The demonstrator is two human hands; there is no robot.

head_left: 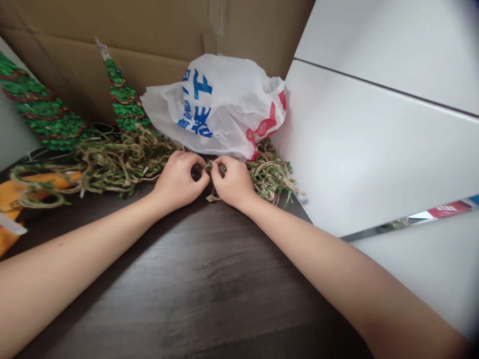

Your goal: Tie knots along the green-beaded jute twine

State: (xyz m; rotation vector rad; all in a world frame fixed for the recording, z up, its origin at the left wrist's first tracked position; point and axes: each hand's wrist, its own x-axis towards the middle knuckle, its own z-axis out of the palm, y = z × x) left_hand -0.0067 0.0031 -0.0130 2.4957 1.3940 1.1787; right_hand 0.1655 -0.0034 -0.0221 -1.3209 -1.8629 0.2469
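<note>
A tangled heap of brown twine with small green leaves lies along the back of the dark wooden tabletop. My left hand is closed in a pinch at the heap's near edge. Just beside it, my right hand pinches too, and a short piece of the leafy twine shows between both sets of fingertips. A frayed end of twine hangs below them. More twine spreads to the right of my right hand. The fingertips partly hide what they grip.
A white plastic bag with blue and red print rests behind my hands against a cardboard sheet. Two green tinsel trees stand at the back left. Something orange lies at the left edge. White tiles are on the right.
</note>
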